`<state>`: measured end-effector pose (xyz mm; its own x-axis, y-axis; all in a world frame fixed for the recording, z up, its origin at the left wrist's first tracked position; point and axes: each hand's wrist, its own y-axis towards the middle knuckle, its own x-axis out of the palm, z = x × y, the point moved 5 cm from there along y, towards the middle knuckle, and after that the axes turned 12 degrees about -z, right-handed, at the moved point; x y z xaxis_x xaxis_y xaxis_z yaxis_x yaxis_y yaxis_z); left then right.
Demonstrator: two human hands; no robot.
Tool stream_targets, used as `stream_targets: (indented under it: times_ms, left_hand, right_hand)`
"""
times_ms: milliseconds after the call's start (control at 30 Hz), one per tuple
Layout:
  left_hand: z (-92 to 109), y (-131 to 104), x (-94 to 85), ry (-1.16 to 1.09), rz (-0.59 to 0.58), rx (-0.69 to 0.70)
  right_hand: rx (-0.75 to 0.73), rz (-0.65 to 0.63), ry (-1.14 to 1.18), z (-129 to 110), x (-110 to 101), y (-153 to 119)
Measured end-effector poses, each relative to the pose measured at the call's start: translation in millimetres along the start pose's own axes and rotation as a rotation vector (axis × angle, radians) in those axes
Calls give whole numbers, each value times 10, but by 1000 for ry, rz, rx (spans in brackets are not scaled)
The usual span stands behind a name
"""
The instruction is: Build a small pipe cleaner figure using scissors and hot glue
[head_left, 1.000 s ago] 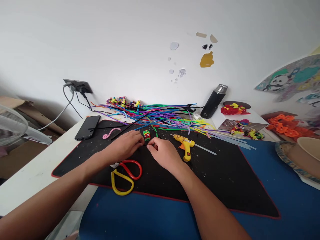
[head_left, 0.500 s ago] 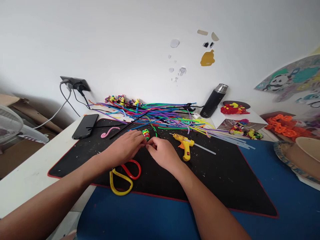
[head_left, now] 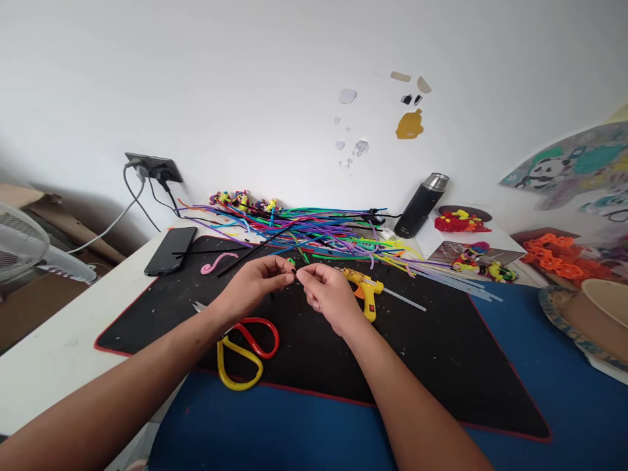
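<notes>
My left hand is closed, thumb and fingers pinching a small colourful pipe-cleaner figure. Only a bit of its green edge shows above the fingertips; the rest is hidden. Against those fingertips, my right hand is closed in a pinch, and I cannot make out what lies in it. Scissors with one red and one yellow handle lie below my left wrist, blades partly covered by it. Just right of my right hand rests a yellow glue gun with a clear glue stick in its back.
Many coloured pipe cleaners are heaped along the wall. A phone and a curled pink pipe cleaner lie left on the black mat. A black flask stands at the back right, near a white box.
My left hand has turned so its thumb side shows, and the figure's face is now hidden. Both hands' fingertips still meet. The view has shifted slightly.
</notes>
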<state>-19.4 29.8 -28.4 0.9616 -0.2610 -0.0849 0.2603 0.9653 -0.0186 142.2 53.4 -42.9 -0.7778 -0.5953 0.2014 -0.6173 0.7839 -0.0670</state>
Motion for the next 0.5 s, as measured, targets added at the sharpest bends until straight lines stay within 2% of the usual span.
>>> stream_targets:
  times_ms: [233,500]
  left_hand:
    - [-4,94,43,-143,11,47]
    - [-14,95,56,-175,21,103]
  right_hand:
    - [21,-9,165,-21,-13,-15]
    - [7,-18,193,-21,-12,-11]
